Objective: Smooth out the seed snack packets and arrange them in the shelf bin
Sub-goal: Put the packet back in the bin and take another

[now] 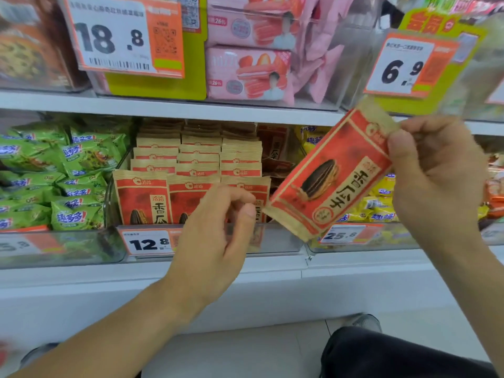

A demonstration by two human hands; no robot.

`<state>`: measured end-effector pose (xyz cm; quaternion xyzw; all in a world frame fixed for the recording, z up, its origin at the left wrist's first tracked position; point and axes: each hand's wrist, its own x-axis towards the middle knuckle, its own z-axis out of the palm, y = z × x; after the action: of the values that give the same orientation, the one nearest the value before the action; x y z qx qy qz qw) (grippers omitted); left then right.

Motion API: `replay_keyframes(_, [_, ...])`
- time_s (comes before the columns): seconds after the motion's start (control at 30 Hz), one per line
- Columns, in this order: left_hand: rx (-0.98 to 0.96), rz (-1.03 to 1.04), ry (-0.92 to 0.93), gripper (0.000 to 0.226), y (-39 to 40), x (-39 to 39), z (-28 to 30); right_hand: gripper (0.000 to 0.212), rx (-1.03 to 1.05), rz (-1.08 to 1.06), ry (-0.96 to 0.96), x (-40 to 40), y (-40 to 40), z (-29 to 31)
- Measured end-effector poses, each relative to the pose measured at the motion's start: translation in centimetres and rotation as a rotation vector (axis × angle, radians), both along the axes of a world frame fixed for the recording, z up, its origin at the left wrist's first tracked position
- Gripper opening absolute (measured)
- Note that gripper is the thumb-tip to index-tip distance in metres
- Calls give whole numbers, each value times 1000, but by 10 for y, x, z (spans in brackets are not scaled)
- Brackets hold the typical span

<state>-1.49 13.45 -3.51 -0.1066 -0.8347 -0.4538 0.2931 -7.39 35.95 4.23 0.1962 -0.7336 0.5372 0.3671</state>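
A red and tan seed packet [330, 175] hangs tilted in the air in front of the shelf, and my right hand [433, 170] pinches its top edge. My left hand [218, 227] hovers just left of the packet's lower corner with fingers loosely curled, holding nothing. Behind it a clear shelf bin [275, 238] holds several rows of the same seed packets [141, 200] standing upright. My left hand hides part of the front row.
Green snack bags [68, 181] fill the bin to the left, yellow bags [379, 203] the bin to the right. Pink biscuit packs [248, 72] sit on the shelf above. Price tags [147, 242] hang on the bin fronts. My knee [381, 353] is low right.
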Motion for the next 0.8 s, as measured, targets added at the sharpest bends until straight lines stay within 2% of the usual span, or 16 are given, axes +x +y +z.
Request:
replay_keyframes(0.07, [161, -33, -117, 18, 0, 12, 0, 20, 30, 107, -183, 6, -1, -4])
replay_keyframes(0.13, [286, -121, -269, 30, 1, 21, 0, 14, 89, 228, -389, 13, -6, -15])
replay_keyframes(0.23, [510, -330, -629, 37, 1, 29, -5, 3, 241, 397, -623, 25, -18, -42])
replay_keyframes(0.33, [427, -338, -821, 23, -5, 34, -18, 1, 256, 511, -756, 34, -29, -74])
replay_keyframes(0.5, [418, -191, -992, 20, -8, 45, -39, 11, 301, 550, -995, 36, -38, -107])
replay_keyframes(0.67, [438, -75, -1035, 21, -8, 45, -46, 23, 256, 620, -1366, 29, -40, -114])
replay_keyframes(0.8, [516, -30, -1056, 24, -8, 39, -44, 27, 256, 669, -1438, 25, -39, -118])
